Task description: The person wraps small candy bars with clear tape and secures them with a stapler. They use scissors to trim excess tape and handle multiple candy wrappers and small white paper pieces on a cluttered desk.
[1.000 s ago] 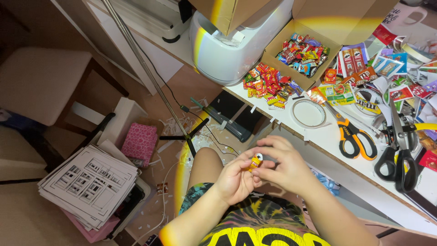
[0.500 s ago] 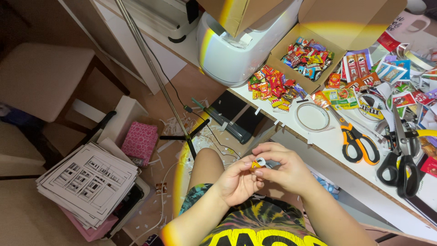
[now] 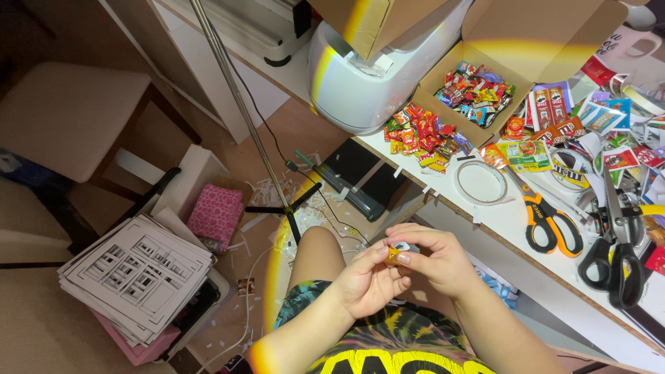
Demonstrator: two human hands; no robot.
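Hands meet over the lap: left hand (image 3: 366, 282) and right hand (image 3: 433, 260) pinch a small orange piece (image 3: 395, 255), apparently folding it. Next likely needs fingertip precision. Orange scissors (image 3: 547, 215), tape ring (image 3: 483, 182) lie on table (image 3: 512, 228).

Brown floor (image 3: 291, 138) beyond grip, paper scraps scattered; white desk (image 3: 512, 228) right; beige chair (image 3: 76, 118) far left.
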